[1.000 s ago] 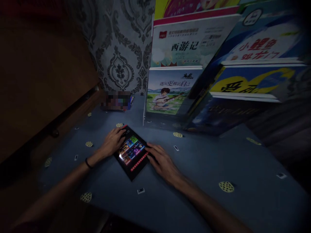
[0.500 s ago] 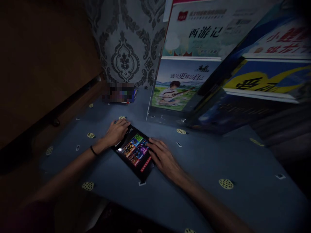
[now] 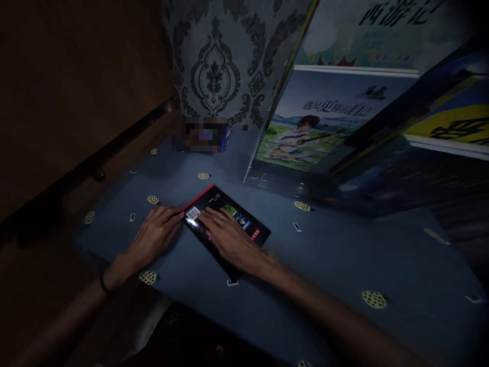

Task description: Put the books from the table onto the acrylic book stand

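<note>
While our right hand lies flat on the black book, fingers spread, our left hand rests beside it, fingers loosely together, touching its near-left edge. It lies flat on the blue worktop. Behind, a clear stand holds picture books upright.

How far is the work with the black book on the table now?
Done: the black book lies flat on the blue table, cover up. In hand: the right hand lies flat on the cover, and the left hand touches the book's left edge. Left: the book is shut and neither hand grips it. Other books stand in the rack behind.
</note>
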The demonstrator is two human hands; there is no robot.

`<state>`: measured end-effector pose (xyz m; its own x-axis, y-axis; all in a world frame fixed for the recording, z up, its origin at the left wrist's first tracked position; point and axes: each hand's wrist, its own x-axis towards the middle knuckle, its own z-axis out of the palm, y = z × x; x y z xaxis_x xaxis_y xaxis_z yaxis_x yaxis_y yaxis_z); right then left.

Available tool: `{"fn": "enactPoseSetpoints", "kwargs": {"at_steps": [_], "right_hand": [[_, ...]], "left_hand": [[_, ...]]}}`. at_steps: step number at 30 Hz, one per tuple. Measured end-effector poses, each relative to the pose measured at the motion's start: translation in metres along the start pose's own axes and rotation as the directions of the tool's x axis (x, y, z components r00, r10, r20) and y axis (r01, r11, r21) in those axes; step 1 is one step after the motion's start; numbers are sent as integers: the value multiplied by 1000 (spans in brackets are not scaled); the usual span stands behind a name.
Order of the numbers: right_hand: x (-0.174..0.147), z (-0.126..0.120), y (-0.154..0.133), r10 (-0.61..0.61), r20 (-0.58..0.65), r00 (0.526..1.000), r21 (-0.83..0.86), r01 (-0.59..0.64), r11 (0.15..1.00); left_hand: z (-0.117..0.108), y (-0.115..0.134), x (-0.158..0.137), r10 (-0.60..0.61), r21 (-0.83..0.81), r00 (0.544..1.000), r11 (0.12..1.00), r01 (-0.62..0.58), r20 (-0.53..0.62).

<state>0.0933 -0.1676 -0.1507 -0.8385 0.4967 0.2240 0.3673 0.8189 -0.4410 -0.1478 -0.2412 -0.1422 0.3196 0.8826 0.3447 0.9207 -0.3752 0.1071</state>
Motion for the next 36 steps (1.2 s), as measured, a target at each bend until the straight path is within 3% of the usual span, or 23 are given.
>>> {"fn": "enactPoseSetpoints", "kwargs": {"at_steps": [4,9,16,21,24,30,36], "right_hand": [[43,7,-19,-79,78,994,62,74,995],[57,9,7,-33,59,998,15,32,999],[44,-4,44,108,-22,994,0,-108,994],[27,-9,43,198,-33,980,-39,-199,979],[9,-13,39,224,-44,974,-53,-226,973],[-20,-13,38,234,-98,967,-56,-240,969],[-25,-10,40,236,-162,958,-7,-240,971]], "left_hand": [[5,7,-4,-15,55,1000,998,15,-8],[8,5,-1,-25,11,998,1000,25,-54],[9,4,0,-13,-6,997,1000,13,-74],[4,7,4,4,28,997,1000,-2,-74],[0,10,13,0,78,1000,997,2,-19],[-5,20,48,-8,260,991,965,-27,134],[21,40,93,79,74,983,993,-93,168]]}}
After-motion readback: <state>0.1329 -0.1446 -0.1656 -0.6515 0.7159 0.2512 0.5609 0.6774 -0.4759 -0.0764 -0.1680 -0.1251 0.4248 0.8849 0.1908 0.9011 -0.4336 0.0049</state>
